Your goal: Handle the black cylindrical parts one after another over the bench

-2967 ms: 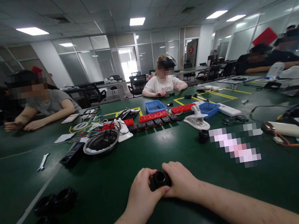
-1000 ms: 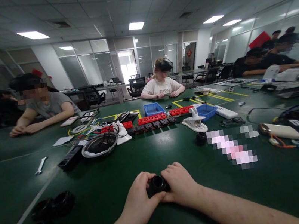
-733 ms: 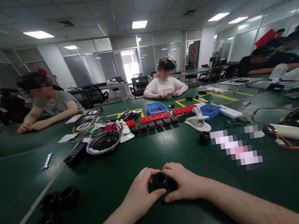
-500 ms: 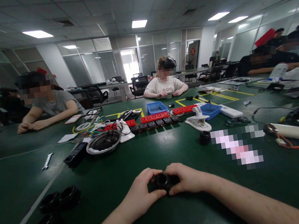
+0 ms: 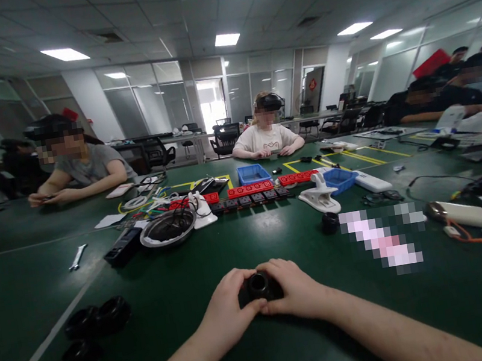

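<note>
Between my hands is a black ring-shaped part point(image 5: 258, 286) with a round hole facing up toward me. My left hand point(image 5: 228, 301) curls around its left side, thumb along the near edge. My right hand point(image 5: 295, 291) wraps the right side, its thumb meeting the left thumb in front. The fingers' far sides are hidden, and the part's exact kind is unclear. Three similar black ring parts lie to the left on the green table: one at the back left point(image 5: 82, 323), one beside it point(image 5: 114, 313), and one nearer me point(image 5: 80, 357).
Ahead stand a metal bowl point(image 5: 169, 228) with cables, red socket strips point(image 5: 249, 189), a blue tray point(image 5: 253, 174) and a white clamp base point(image 5: 320, 195). Another black part point(image 5: 330, 222) sits to the right. A wrench point(image 5: 78, 257) lies left. Co-workers sit across the table.
My hands have closed in around the black ring part, thumbs now touching in front of it. It has shifted slightly left and up in view; the camera has moved a little.
</note>
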`<act>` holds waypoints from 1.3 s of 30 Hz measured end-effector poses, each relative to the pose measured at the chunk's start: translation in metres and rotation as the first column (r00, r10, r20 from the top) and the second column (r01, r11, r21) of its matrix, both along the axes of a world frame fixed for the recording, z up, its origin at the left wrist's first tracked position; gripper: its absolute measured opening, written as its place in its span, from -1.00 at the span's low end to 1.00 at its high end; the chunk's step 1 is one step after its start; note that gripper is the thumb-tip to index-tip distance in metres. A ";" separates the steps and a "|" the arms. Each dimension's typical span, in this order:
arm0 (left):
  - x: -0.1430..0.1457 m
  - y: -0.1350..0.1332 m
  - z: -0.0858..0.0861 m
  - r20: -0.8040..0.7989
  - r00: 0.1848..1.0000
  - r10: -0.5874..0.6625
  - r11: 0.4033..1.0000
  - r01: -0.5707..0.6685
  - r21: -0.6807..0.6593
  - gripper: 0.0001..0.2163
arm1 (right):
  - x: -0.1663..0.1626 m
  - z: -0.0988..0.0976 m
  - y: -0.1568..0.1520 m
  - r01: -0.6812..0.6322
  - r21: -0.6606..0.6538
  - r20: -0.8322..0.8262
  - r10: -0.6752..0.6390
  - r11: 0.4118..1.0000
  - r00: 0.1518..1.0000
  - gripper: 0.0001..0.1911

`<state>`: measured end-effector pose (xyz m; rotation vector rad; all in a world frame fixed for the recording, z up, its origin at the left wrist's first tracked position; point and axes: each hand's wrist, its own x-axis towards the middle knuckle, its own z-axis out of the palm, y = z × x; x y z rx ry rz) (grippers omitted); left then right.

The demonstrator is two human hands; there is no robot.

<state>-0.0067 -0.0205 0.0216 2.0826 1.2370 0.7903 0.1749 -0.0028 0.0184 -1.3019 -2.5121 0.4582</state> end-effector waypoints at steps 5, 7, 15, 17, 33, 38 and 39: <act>-0.008 0.003 0.007 0.006 0.992 -0.125 0.992 0.125 0.007 -0.69 | 0.014 0.007 0.011 -0.198 -0.095 -0.033 0.196 0.976 0.980 -0.65; -0.007 0.002 0.008 -0.005 0.992 -0.124 0.992 0.124 0.010 -0.70 | 0.014 0.006 0.012 -0.176 -0.096 -0.021 0.175 0.980 0.984 -0.69; 0.009 -0.007 -0.005 -0.033 0.975 0.221 0.975 -0.221 0.009 -0.76 | -0.013 -0.004 -0.005 0.085 0.048 0.075 -0.088 0.995 0.993 -0.73; 0.011 -0.009 -0.007 -0.036 0.967 0.252 0.968 -0.252 0.016 -0.76 | -0.018 -0.004 -0.010 0.130 0.079 0.087 -0.137 0.988 0.987 -0.75; 0.001 -0.003 -0.003 0.055 0.998 -0.036 0.999 0.037 -0.003 -0.71 | 0.007 0.005 0.008 -0.144 -0.022 0.118 0.145 0.989 0.982 -0.67; 0.008 -0.007 -0.009 -0.002 0.983 0.184 0.981 -0.184 0.065 -0.73 | -0.012 -0.006 -0.005 0.058 0.087 0.110 -0.067 0.995 0.992 -0.66; 0.009 -0.007 -0.010 -0.010 0.980 0.201 0.977 -0.199 0.070 -0.72 | -0.014 -0.007 -0.007 0.078 0.100 0.099 -0.087 0.992 0.991 -0.65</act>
